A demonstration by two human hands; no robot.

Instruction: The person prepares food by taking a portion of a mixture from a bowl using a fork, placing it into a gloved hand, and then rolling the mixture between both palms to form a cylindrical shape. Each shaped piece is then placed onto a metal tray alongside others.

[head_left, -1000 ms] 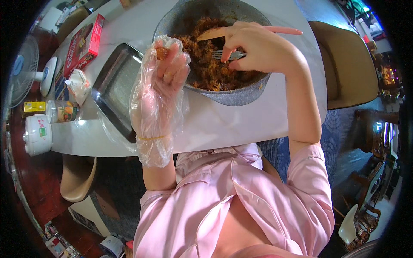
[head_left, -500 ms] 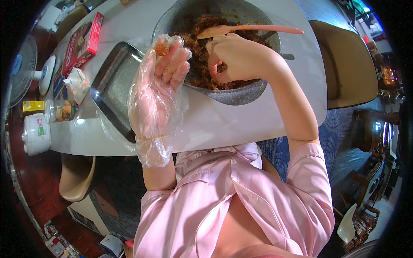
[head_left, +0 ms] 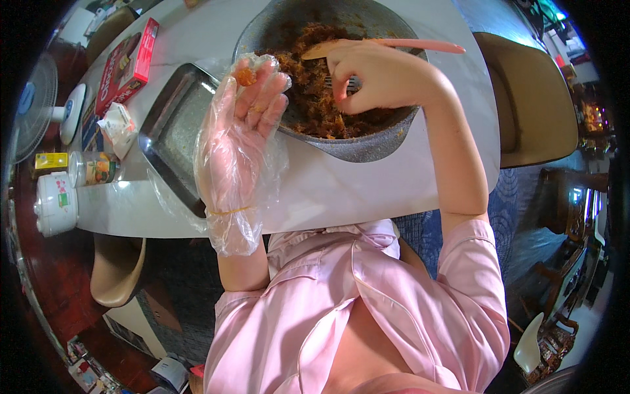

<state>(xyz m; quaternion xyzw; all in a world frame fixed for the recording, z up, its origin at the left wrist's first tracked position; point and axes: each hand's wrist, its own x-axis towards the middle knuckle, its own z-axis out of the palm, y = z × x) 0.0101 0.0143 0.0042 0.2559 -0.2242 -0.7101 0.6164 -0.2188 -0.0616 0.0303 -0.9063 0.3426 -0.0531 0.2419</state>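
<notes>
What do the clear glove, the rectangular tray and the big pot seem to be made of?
Glove: thin plastic film, see-through with glossy wrinkles.
Tray: probably metal, smooth, with bright reflections along its rim.
Pot: perhaps coated metal; its grey speckled finish looks stone-like.

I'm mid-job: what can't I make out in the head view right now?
Head view, all four:
- Fork: handle hidden behind the right hand.
- Pot: far rim cut off by the picture's top edge.
- Pot floor: covered by the brown shredded mixture.
- Tray: right side hidden behind the gloved left hand.
</notes>
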